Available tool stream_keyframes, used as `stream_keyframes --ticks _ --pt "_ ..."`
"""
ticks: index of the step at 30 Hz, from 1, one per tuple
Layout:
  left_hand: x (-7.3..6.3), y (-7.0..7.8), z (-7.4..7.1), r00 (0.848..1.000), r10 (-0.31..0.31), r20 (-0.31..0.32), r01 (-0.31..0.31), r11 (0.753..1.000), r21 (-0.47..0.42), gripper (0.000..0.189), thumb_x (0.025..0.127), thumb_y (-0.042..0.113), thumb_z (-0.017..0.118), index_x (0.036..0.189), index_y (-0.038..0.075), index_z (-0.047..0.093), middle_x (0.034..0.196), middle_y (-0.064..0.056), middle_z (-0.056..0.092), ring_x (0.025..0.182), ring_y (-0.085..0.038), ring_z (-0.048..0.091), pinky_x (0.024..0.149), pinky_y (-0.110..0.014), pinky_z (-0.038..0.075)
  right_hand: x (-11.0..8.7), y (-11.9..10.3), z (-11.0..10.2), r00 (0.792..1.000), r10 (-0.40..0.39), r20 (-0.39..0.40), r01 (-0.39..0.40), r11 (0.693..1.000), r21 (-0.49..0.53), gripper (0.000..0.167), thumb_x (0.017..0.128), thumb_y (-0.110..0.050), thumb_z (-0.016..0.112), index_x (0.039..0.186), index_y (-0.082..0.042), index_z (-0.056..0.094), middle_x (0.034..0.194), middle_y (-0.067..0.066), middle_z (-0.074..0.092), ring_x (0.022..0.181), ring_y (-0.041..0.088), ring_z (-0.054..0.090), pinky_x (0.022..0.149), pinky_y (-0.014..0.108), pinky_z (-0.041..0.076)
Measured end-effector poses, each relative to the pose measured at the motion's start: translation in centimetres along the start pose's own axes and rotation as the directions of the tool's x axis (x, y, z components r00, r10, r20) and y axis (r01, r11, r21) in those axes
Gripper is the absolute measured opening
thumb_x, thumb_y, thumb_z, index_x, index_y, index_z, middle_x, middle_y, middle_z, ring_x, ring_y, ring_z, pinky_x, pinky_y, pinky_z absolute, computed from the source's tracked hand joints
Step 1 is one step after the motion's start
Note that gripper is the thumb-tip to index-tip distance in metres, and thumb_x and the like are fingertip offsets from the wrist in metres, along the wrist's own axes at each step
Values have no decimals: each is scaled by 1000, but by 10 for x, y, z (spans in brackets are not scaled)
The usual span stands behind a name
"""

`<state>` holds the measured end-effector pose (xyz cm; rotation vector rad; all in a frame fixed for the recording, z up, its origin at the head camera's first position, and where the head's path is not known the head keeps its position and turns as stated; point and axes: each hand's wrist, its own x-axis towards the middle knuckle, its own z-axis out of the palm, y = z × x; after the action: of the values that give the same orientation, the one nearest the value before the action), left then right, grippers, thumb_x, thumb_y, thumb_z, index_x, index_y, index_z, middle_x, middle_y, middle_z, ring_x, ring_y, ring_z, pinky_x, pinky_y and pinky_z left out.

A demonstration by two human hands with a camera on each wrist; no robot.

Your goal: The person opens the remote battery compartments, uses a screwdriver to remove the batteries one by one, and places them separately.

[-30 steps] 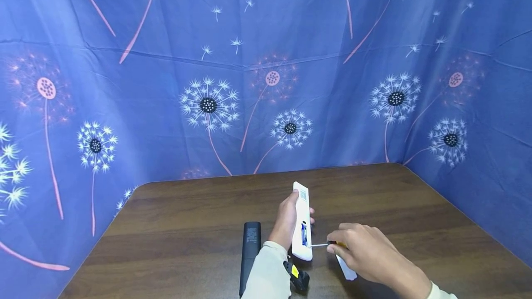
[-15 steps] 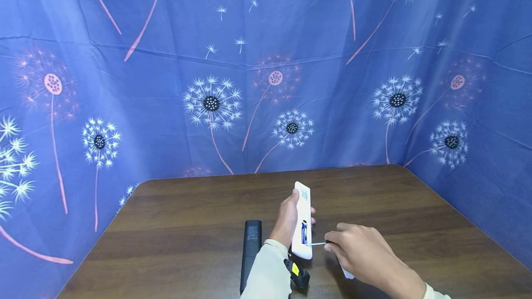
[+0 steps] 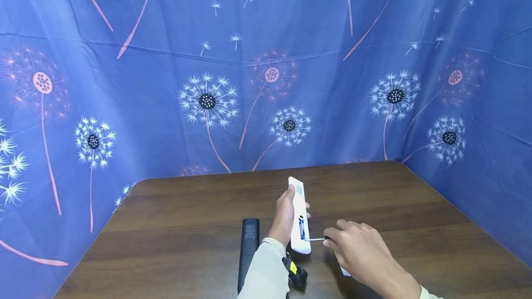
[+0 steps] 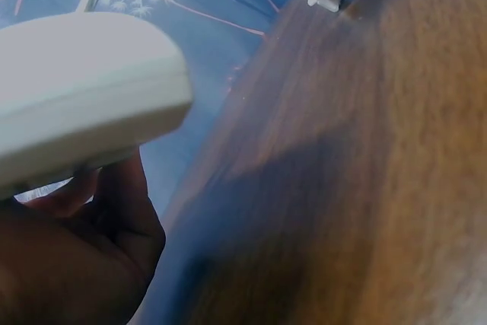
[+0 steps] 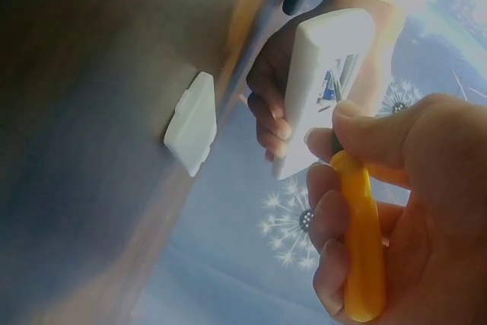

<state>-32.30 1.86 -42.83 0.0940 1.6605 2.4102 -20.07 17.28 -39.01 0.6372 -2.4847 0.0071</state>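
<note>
A white remote control [image 3: 299, 206] is gripped in my left hand [image 3: 283, 216], back side up, thumb along its edge and fingers wrapped underneath. Its battery compartment is uncovered, and a blue battery [image 3: 302, 229] shows inside. My right hand [image 3: 359, 250] holds a screwdriver by its yellow handle [image 5: 364, 249], thumb and index finger near the shaft. The thin metal shaft [image 3: 317, 239] reaches left, its tip at the lower end of the compartment. In the head view the right hand hides the handle. Below that hand, a white battery cover [image 5: 194, 125] lies on the table.
A black remote control [image 3: 249, 248] lies on the wooden table [image 3: 187, 230], left of my left forearm and partly behind the sleeve. A black wrist device [image 3: 296, 273] with a yellow patch sits on the left wrist. Blue dandelion-patterned cloth [image 3: 166, 82] hangs around the table's far side.
The right hand has turned slightly, hiding the yellow handle that showed a second ago in the head view. The screwdriver tip stays at the compartment, and the left hand keeps its grip.
</note>
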Motion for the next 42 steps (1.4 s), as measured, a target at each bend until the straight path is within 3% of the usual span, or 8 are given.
stream_keyframes --ticks 12,17,23,29,36,42 --pt "0 -1 -2 999 -24 -32 24 1000 -7 64 105 50 34 147 2 39 86 -13 63 63 -20 60 59 -31 47 -4 5 3 996 12 -92 -12 1000 0 14 79 -25 84 81 -26 70 67 -16 44 54 7 48 50 30 40" --pt "-1 -4 -2 999 -33 -41 32 999 -22 67 105 51 33 149 0 36 90 -15 64 65 -20 60 60 -31 46 -8 6 2 998 42 -57 -41 999 8 14 79 -27 84 83 -26 71 67 -17 42 53 4 43 49 29 39" --pt "-2 -2 -1 995 -89 -50 85 994 -66 73 103 53 29 151 -2 31 98 -17 64 71 -22 60 65 -34 44 -8 8 -1 997 70 -44 -70 998 7 12 80 -26 84 84 -24 72 67 -17 42 51 4 41 47 29 38" --pt "-1 2 -1 997 -59 -45 54 995 -90 68 102 43 27 152 -2 28 97 -19 66 70 -22 62 63 -33 45 -4 8 -4 995 100 -8 -100 995 26 11 82 -26 83 86 -24 73 68 -18 41 51 0 33 46 26 35" --pt "0 0 0 997 -67 -40 62 993 -101 66 104 44 27 150 -4 31 98 -17 66 75 -23 61 65 -33 44 -4 8 -6 991 135 12 -135 990 27 10 83 -25 82 87 -24 73 70 -19 44 53 -1 37 48 26 39" --pt "1 -1 0 998 -41 -47 36 995 -96 64 104 42 30 147 -6 35 96 -19 67 72 -22 62 63 -32 45 -3 8 -8 978 189 94 -195 979 66 6 87 -26 80 89 -23 74 71 -20 46 54 -4 36 49 24 38"
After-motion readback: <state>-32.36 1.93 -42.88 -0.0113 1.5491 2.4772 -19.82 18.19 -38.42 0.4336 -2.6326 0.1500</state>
